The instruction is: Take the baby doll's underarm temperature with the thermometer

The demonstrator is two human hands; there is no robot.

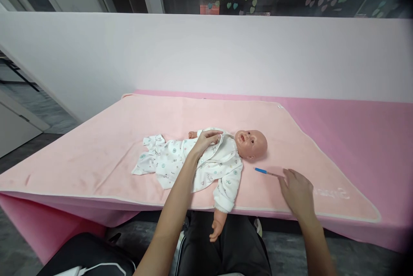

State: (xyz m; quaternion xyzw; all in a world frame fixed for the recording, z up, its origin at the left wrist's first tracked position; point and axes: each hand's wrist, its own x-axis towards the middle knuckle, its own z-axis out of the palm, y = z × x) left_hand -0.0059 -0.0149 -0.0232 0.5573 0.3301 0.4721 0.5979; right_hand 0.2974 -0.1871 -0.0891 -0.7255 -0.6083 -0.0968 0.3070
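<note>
On the doll's (206, 162) chest the left hand (206, 139) lies flat — right hand (297, 192) open beside the pen (265, 172).

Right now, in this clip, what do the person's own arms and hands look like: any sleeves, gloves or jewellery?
Both forearms are bare up to the bottom edge of the picture, with no sleeve in view. The left hand and the right hand wear no gloves, and no ring, watch or bracelet shows on either hand or wrist. The arms are slim; the fingers are unadorned as far as can be made out.
</note>
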